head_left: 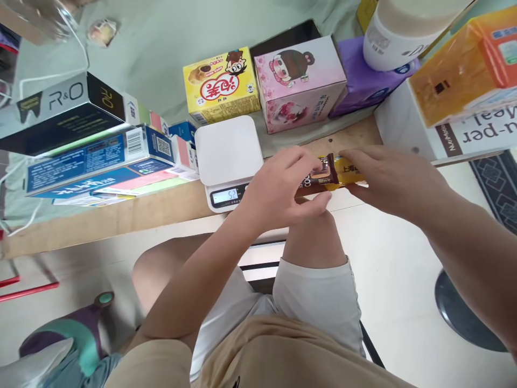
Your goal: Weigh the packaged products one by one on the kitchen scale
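Observation:
My left hand (285, 188) is curled over a brown snack packet (323, 175) with its thumb apart along the near side, hiding most of the wrapper. To its right, my right hand (388, 175) pinches a yellow snack packet (349, 171) with Chinese print. The two packets meet end to end or overlap slightly, just above the wooden table edge. Left of both hands sits a white kitchen scale (229, 151); its lit display (226, 196) seems to read 52, and its bare plate carries nothing. My left forearm passes close to the scale's right corner.
Behind the scale stand a yellow snack box (222, 86) and a pink box (301, 83). Toothpaste-type boxes (97, 153) are stacked at left. On the right are a purple pack (357, 75), a white tub (404, 40), an orange pack (464, 70) and a white carton (476, 137).

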### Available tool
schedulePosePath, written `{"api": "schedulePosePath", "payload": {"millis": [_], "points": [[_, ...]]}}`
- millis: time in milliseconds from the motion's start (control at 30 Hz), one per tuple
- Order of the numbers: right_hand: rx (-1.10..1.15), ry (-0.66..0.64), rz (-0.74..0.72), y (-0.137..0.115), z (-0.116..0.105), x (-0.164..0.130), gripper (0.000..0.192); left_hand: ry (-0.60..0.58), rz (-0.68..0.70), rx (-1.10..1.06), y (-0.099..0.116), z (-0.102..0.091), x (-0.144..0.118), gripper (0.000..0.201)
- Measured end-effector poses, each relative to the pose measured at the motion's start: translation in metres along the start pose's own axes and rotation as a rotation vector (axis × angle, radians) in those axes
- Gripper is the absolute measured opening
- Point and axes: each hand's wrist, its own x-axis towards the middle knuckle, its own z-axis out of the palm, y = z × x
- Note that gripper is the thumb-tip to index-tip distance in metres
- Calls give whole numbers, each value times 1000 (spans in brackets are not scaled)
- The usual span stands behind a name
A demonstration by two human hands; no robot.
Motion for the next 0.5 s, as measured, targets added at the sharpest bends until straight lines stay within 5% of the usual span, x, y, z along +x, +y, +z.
{"api": "schedulePosePath", "payload": {"millis": [267,400,500], "points": [[-60,76,48,2,-12,-32,44,110,122,-48,2,0,2,23],[-103,436,-1,4,-22,-52,43,254,168,-63,1,-20,-18,11],[-71,628,-66,-22,-40,-48,44,404,141,-83,-10,-38,-50,24]]}}
